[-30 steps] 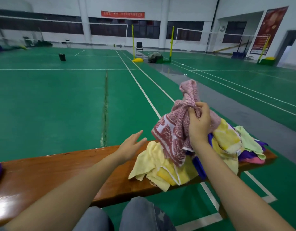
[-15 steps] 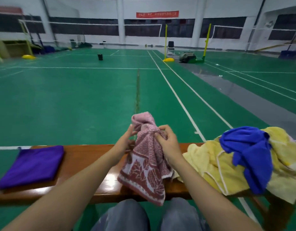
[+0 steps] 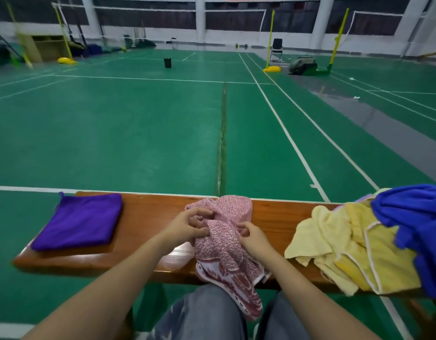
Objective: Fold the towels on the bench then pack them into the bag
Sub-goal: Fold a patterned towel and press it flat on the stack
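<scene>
Head view: pink towel (image 3: 224, 253) bunched at mid-table, both grips on it.
Left grip (image 3: 187, 228) and right grip (image 3: 252, 238) are each clamped on the towel's upper folds, fingers curled into the cloth; which edge each holds cannot be told. The towel lies crumpled on the table (image 3: 148, 217), its patterned end hanging over the near edge onto the person's knees (image 3: 204, 312). A flat purple cloth (image 3: 79, 222) lies at the table's left end, well apart. At the right end a yellow towel (image 3: 334, 244) lies heaped, with a blue towel (image 3: 418, 217) on top of it. Green court floor (image 3: 114, 131) lies beyond.
</scene>
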`<state>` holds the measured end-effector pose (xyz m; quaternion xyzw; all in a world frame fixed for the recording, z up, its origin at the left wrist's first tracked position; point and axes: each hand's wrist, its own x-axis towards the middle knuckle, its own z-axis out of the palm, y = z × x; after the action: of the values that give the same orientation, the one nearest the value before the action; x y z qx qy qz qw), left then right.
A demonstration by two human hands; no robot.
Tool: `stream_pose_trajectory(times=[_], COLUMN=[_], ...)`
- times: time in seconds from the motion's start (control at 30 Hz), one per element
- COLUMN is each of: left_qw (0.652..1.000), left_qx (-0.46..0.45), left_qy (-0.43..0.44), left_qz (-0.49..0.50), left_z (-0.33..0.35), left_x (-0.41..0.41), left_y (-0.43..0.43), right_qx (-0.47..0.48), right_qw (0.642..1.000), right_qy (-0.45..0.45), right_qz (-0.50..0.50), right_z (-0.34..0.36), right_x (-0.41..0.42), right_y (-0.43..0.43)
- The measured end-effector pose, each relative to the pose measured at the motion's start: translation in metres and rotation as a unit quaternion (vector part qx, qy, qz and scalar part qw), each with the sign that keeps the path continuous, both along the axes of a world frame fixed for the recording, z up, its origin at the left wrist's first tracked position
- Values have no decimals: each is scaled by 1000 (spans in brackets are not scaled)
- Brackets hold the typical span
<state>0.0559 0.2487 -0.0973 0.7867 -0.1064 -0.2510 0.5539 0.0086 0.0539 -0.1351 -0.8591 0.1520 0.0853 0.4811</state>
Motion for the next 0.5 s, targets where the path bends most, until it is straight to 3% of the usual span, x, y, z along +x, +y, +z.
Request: stream_pose_trajectory(times=[0.1,0.3,0.5], left_qw=[1000,999,997], left_qx=[29,32,64], left_qy=[-3,-24,-51], left_qz=[-7,3,0], left_z=[-9,-8,9], left_x=[-1,8,25], left_y=[6,21,53], right_qx=[-107,2,7], right_qw=[994,998,951], right_qy=[23,-6,-174], right_qz=[23,-56,-254], right_z=[-15,1,40], right_x=[1,11,35], right_y=[0,-12,-45])
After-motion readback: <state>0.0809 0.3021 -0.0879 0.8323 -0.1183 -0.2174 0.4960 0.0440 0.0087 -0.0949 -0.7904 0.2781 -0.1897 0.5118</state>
